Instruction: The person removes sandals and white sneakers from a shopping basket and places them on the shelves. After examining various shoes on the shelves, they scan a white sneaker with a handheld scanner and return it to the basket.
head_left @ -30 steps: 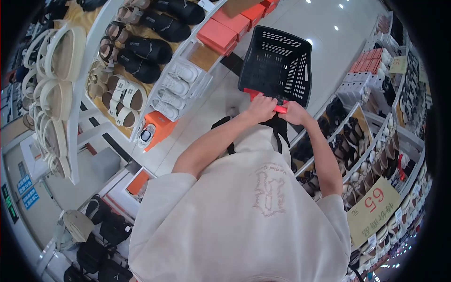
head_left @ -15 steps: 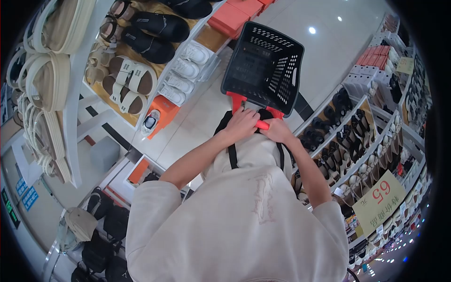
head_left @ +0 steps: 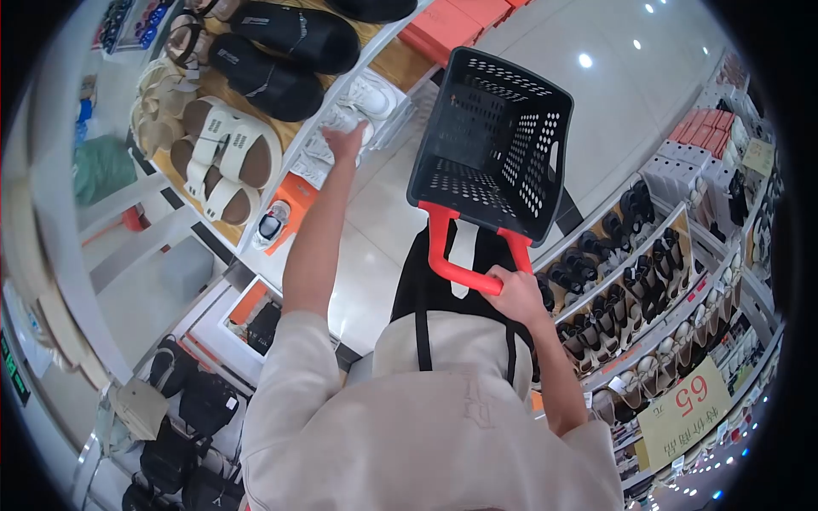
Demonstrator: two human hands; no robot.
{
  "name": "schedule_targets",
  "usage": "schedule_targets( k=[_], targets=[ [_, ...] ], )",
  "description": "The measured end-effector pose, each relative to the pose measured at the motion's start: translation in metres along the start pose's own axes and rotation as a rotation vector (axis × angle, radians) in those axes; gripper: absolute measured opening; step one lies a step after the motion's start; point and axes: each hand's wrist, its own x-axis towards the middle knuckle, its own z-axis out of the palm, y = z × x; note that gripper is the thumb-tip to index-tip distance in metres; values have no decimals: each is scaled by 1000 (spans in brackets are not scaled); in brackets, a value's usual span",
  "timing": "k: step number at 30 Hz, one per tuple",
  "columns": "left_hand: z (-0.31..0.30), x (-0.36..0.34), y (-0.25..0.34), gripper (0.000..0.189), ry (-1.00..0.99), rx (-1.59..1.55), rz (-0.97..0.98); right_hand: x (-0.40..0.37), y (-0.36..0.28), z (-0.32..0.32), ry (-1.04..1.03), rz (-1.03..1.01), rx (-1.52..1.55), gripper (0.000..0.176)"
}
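Observation:
My right hand (head_left: 515, 294) grips the red handle (head_left: 445, 255) of an empty black perforated shopping basket (head_left: 498, 136) held out in front of me. My left hand (head_left: 345, 141) is stretched out to the lower shelf on my left, where its fingers close on a white sneaker (head_left: 341, 123). More white sneakers (head_left: 368, 94) sit beside it on that shelf.
The left display carries black slides (head_left: 294, 38) and white-and-brown sandals (head_left: 223, 162), with orange boxes (head_left: 443, 24) behind. Black bags (head_left: 183, 387) hang low at left. Tiered shoe racks (head_left: 648, 255) with a "65" price sign (head_left: 686, 400) line the right. Glossy floor (head_left: 613, 94) runs between.
My left hand has left the basket handle and reached up-left to a white sneaker on the shelf. The basket now hangs from my right hand alone, farther out.

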Motion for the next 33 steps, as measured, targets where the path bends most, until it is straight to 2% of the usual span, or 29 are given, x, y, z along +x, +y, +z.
schedule_targets(
  k=[2, 3, 5, 8, 10, 13, 15, 19, 20, 22, 23, 24, 26, 27, 28, 29, 30, 31, 32, 33],
  targets=[
    [11, 25, 0, 118, 30, 60, -323, -1, -2, 3, 19, 9, 29, 25],
    [15, 35, -3, 118, 22, 60, -321, -1, -2, 4, 31, 3, 34, 24],
    [23, 47, -9, 118, 81, -71, -536, -2, -1, 9, 44, -5, 47, 22],
    [21, 42, -4, 116, 63, -169, -480, -3, -7, 6, 55, -5, 79, 21],
    [22, 44, -11, 114, 126, -137, -436, -3, -8, 8, 60, -10, 97, 20],
    [10, 40, -14, 107, 80, -165, -439, -3, -11, 5, 4, 38, 84, 20],
    [-11, 22, -16, 96, -26, -318, -434, -2, -9, 9, 20, 22, 90, 22],
    [-70, -52, -20, 76, -343, -595, -466, -4, -8, 9, 27, -30, 111, 27],
    [-81, -71, -26, 74, -406, -675, -536, -3, -10, 6, 35, -40, 107, 27],
    [-112, -116, -31, 69, -554, -762, -617, -7, -16, 0, -2, -25, 102, 30],
    [-131, -140, -24, 67, -635, -772, -621, -9, -21, -8, -98, 5, 130, 38],
    [-150, -168, -8, 65, -641, -778, -619, -12, -22, -11, -93, -2, 129, 38],
    [-192, -212, 27, 63, -641, -780, -607, -18, -19, -13, 19, -188, 194, 49],
    [-211, -230, 39, 62, -697, -787, -575, -20, -21, -19, -74, -116, 236, 58],
    [-226, -245, 50, 62, -754, -798, -541, -22, -27, -23, -68, -121, 237, 58],
    [-240, -258, 58, 62, -755, -797, -535, -26, -33, -25, 28, -180, 358, 60],
    [-251, -270, 66, 63, -804, -775, -448, -30, -40, -29, 125, -237, 478, 63],
    [-260, -281, 77, 64, -853, -754, -359, -33, -53, -42, 50, -259, 559, 73],
    [-265, -292, 91, 64, -859, -757, -352, -39, -70, -53, 58, -259, 555, 73],
    [-269, -303, 109, 66, -930, -755, -198, -45, -90, -63, 89, -327, 758, 78]
  ],
)
